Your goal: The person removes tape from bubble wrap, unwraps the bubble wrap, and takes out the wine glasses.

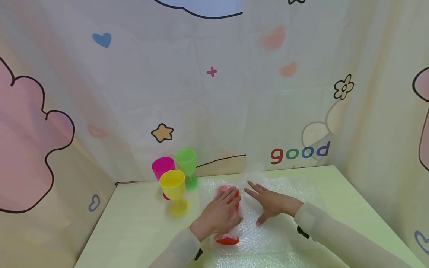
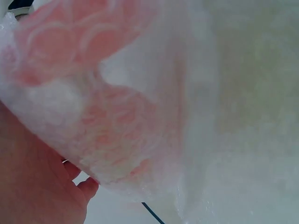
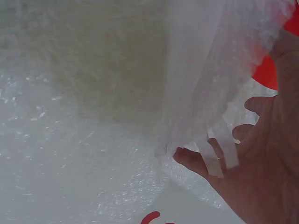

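A red plastic goblet [image 1: 227,239] lies on its side in clear bubble wrap, its round foot toward me. My left hand [image 1: 219,213] grips the wrapped bowl from above, fingers curved over it. In the left wrist view, the red of the goblet [image 2: 119,116] shows blurred through the bubbles, with the left hand [image 2: 39,179] along its edge. My right hand [image 1: 273,203] is spread to the right, over the bubble wrap sheet [image 1: 264,238], fingers apart. Translucent strips [image 3: 229,149] lie across the fingers of the right hand [image 3: 266,163] in the right wrist view.
Left of the wrap stand three goblets: a yellow one [image 1: 173,186] in front, a magenta one [image 1: 161,167] behind it and a green one [image 1: 186,162] at the back. A printed curtain [image 1: 214,104] closes off the table's [image 1: 134,223] back and sides.
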### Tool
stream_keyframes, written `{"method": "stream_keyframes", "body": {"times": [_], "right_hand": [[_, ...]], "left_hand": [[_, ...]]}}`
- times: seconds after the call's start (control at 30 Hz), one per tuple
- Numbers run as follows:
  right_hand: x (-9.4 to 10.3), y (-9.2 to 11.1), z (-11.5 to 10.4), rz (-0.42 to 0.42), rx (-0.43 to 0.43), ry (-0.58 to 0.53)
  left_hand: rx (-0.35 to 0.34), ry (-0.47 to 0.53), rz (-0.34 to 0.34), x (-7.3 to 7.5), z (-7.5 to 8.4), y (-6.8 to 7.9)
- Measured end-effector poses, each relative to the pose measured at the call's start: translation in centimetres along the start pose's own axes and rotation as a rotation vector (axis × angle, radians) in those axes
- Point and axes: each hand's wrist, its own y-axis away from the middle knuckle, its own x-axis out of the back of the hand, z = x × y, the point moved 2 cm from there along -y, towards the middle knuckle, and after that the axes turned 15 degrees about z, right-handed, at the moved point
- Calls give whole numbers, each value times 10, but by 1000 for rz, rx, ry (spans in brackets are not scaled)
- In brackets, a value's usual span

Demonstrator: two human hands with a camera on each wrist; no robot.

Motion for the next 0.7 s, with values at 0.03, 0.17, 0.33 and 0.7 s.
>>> {"method": "stream_keyframes", "body": {"times": [0.03, 0.17, 0.33, 0.7], "right_hand": [[-2, 0, 3, -12, -15, -3], [-9, -1, 11, -49, -56, 2], [-13, -3, 15, -71, -109, -13], [-8, 2, 20, -72, -153, -2]], "left_hand": [[-2, -3, -4, 0, -1, 1], [18, 1, -19, 0, -9, 5], [68, 15, -23, 2, -18, 14], [146, 21, -40, 11, -34, 29]]}}
